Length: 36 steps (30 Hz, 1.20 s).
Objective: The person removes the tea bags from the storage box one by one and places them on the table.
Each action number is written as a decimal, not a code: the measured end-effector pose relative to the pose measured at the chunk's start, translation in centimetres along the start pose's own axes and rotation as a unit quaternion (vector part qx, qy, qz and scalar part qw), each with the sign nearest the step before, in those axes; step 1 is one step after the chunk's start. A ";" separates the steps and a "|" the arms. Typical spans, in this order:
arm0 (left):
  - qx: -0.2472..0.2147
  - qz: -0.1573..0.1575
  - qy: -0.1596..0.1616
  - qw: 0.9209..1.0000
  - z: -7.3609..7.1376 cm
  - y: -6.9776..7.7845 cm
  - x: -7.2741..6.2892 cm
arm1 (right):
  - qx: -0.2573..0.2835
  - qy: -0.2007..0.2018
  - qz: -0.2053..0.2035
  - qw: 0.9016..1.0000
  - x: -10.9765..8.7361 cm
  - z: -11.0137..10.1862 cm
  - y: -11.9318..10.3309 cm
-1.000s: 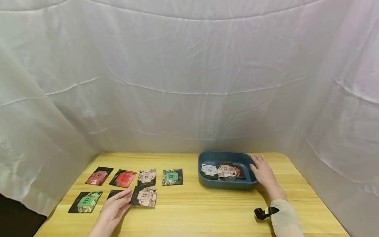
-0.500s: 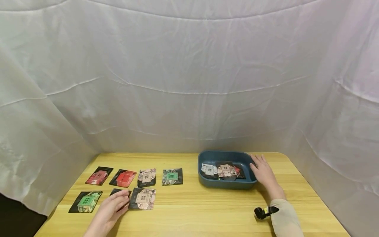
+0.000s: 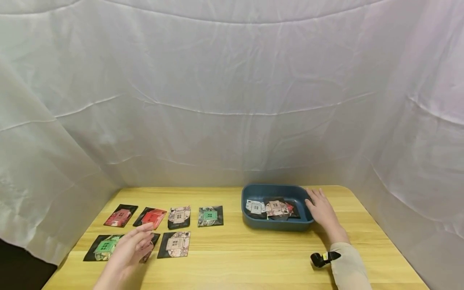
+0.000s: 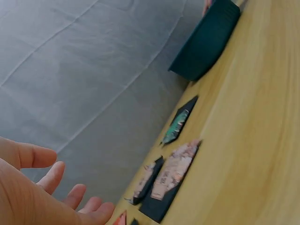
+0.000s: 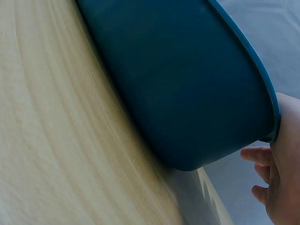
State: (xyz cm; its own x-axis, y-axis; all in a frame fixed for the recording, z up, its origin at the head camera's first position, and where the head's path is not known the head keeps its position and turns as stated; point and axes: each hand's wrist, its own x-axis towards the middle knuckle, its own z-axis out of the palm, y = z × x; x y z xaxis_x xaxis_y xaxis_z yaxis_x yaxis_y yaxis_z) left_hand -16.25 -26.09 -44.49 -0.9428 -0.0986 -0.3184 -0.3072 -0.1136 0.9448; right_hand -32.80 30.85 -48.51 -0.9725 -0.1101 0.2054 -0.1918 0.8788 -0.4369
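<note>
Black flat sachets with coloured printed panels lie in two rows on the left of the table. My left hand point(image 3: 127, 249) hovers with loosely bent, spread fingers over a dark sachet point(image 3: 152, 245) in the front row, partly hiding it. No object shows in that hand in the left wrist view. Just right of it lies a pink-and-black sachet point(image 3: 174, 245); a green sachet point(image 3: 105, 246) sits to its left, partly covered. My right hand point(image 3: 324, 213) holds the right rim of a blue plastic basin point(image 3: 279, 226), thumb over the rim, fingers outside. Several sachets lie inside the basin.
Along the back row are a dark red sachet point(image 3: 121, 215), a bright red sachet point(image 3: 150, 218), another pink sachet point(image 3: 179, 217) and a green one point(image 3: 210, 216). A pale curtain point(image 3: 232, 121) surrounds the wooden table point(image 3: 232, 266). The right wrist bears a black device point(image 3: 320, 259).
The pink-and-black sachet has come to lie flat in the front row, out of my left hand. That hand has drawn back leftward. My right hand stays at the basin.
</note>
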 end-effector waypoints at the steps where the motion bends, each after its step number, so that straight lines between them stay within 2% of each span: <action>1: 0.001 0.001 -0.003 1.000 0.1 0.3 0.0 | -0.001 0.001 -0.001 1.000 0.0 0.0 0.0; 9: 0.032 0.034 -0.007 0.999 2.2 2.0 0.3 | -0.002 0.006 -0.004 1.000 0.0 0.2 0.1; 17: 0.072 0.106 -0.034 0.991 5.7 3.5 0.9 | -0.003 0.007 -0.006 1.000 -0.1 0.3 0.2; 25: 0.050 0.131 -0.073 0.987 10.1 4.4 2.3 | 0.000 0.011 -0.005 1.000 -0.1 0.2 -0.1; 36: 0.010 0.136 -0.112 0.984 16.3 4.8 4.5 | -0.005 0.009 -0.004 1.000 -0.1 0.0 -0.1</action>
State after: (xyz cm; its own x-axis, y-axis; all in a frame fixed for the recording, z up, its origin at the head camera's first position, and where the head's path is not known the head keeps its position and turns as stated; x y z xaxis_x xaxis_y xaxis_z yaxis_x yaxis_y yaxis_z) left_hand -24.08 -10.98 -40.11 -0.9948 0.0978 -0.0300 -0.0391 -0.0927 0.9949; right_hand -32.69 30.79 -48.47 -0.9685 -0.1093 0.2238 -0.1982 0.8822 -0.4271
